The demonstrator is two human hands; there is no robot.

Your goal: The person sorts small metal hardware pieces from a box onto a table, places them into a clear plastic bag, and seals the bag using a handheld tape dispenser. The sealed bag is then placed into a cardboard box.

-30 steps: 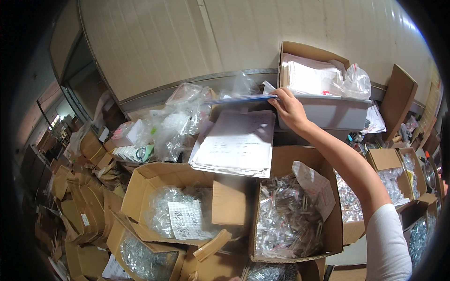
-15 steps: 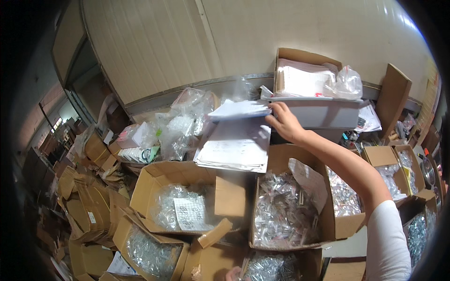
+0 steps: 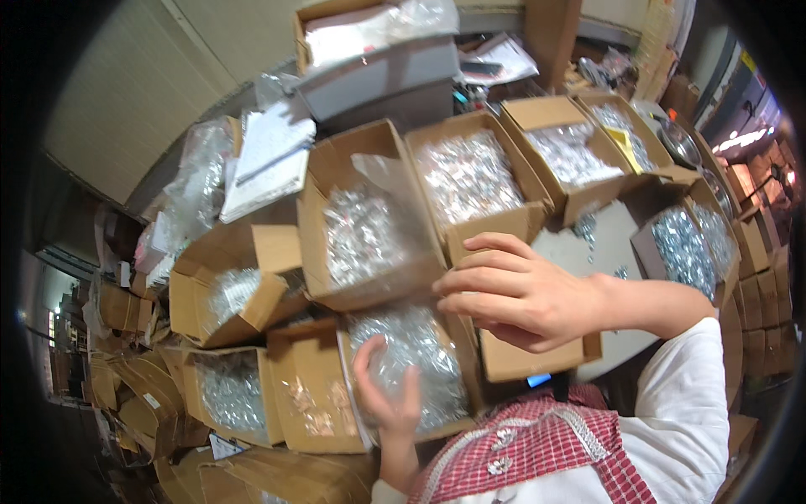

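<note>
Lower centre of the frame: left hand (image 3: 388, 395), fingers spread open, resting on a clear plastic bag (image 3: 416, 357) of small shiny metal parts inside a cardboard box (image 3: 315, 395); nothing gripped. Right hand (image 3: 516, 294) hovers above it, fingers loosely extended, empty.

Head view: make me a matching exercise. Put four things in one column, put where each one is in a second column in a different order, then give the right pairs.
Things:
1. left hand
2. right hand
3. stack of papers
4. grey box

Places:
A. at the far back, with a carton of white packets on top of it
B. raised with fingers spread, just right of the middle of the picture
C. on the clear bag of small metal parts in the near carton
D. far left, between crumpled plastic bags and an open carton

Pairs: 1-C, 2-B, 3-D, 4-A
</note>
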